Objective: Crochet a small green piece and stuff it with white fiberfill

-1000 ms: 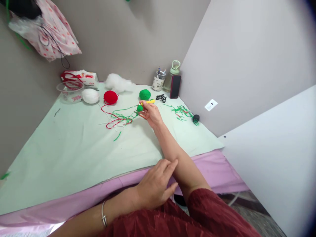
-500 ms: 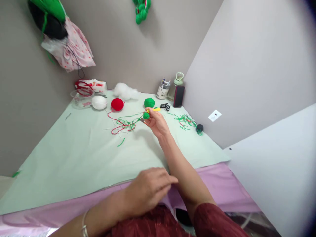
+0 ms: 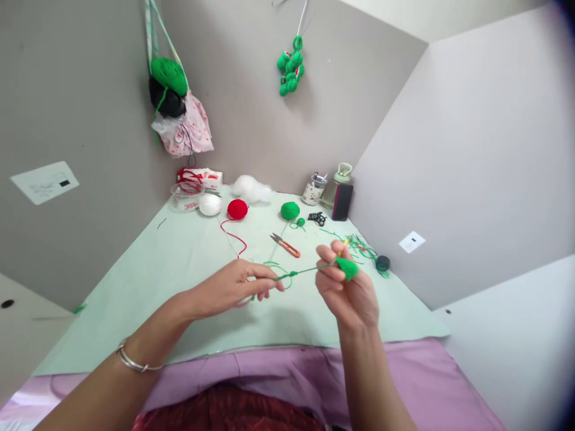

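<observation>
In my right hand (image 3: pixel 353 299) is a small green crocheted piece (image 3: pixel 347 268), pinched between curled fingers. A yellow-handled crochet hook (image 3: pixel 345 242) sticks up from the same grip, mostly hidden by the fingers. Green yarn (image 3: pixel 293 273) runs taut from the piece to my left hand (image 3: pixel 251 284), whose thumb and fingers are closed on it. Loose yarn loops below and behind the left hand. Thread snips with orange handles (image 3: pixel 287 245) lie on the table beyond both hands. Farther back rests a green yarn ball (image 3: pixel 290 211).
Red (image 3: pixel 237 209) and white yarn balls (image 3: pixel 210 205), a clear tub (image 3: pixel 186 200) and white stuffing (image 3: pixel 251 188) line the back. Yarn scraps (image 3: pixel 357 244), a black roll (image 3: pixel 383 263), a phone (image 3: pixel 342 202) and a bottle (image 3: pixel 331 193) are at right. Green crocheted pieces (image 3: pixel 291 66) hang on the wall.
My left hand has risen from the table's front edge and gripped the green yarn. My right hand has drawn closer with the crocheted piece. The snips, earlier at my right hand, lie on the table.
</observation>
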Demonstrator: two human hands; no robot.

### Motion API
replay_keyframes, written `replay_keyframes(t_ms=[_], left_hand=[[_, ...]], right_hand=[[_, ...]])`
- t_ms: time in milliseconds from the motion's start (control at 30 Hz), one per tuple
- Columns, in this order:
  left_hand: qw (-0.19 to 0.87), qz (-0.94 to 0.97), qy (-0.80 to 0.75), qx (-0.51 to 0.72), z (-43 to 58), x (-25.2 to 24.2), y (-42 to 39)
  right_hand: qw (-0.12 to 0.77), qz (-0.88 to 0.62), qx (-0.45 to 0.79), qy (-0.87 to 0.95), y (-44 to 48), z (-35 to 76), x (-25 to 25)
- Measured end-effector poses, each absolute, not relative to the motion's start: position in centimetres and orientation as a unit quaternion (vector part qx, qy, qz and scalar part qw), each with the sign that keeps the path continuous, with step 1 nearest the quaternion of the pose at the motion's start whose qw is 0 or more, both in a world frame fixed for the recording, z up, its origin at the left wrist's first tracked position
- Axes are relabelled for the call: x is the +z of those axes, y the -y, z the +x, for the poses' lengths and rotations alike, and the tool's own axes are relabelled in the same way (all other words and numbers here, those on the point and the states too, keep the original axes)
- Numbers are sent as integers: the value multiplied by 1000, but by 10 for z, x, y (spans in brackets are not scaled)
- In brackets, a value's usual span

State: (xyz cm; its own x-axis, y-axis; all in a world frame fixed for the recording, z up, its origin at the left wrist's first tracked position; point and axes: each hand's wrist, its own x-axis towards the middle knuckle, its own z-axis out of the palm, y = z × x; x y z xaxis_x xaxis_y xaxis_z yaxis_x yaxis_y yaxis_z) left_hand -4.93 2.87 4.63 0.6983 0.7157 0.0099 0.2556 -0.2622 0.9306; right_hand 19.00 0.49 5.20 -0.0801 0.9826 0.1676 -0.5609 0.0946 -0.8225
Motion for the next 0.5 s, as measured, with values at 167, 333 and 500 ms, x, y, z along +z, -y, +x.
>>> replay_keyframes(t_ms=[167,333,500], left_hand=[[376,792,-396,274,-88,40,-45],[161,829,-472,253,-126,21,-85],[159,805,-506,266,-160,1,-123]], right_hand=[[704,-265,529,392,12,211,52],[691,-361,408,476,21,200,61],[699,-430,297,488,41,230,72]])
